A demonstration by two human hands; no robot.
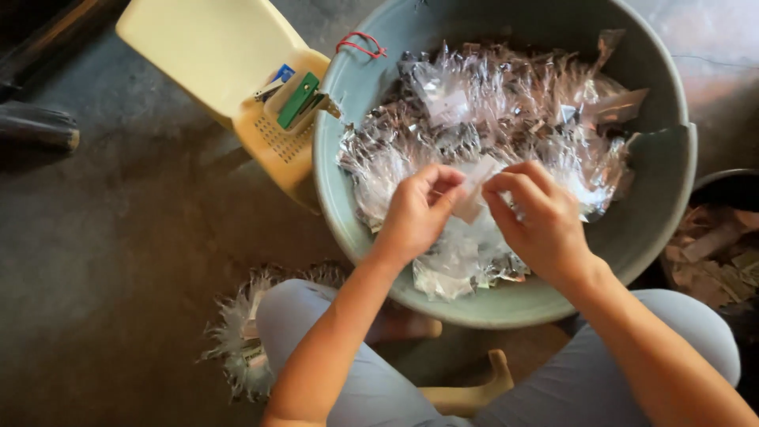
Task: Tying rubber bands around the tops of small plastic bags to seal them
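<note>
- left hand and right hand both pinch one small clear packet between fingertips, over the near half of the basin.
- grey-green basin on a bare dark concrete floor; heap of clear wrappers fills it.
- pale yellow plastic stool touches the basin's far-left rim, a green stapler on its edge.
- red rubber band on that rim.
- wrapper scraps on the floor by the left knee.

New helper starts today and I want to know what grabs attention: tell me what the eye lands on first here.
First, the big grey-green basin at centre, heaped with shiny clear plastic packets. Over it, the left hand and right hand pinch one small packet between them. A pale yellow plastic chair stands upper left.
</note>
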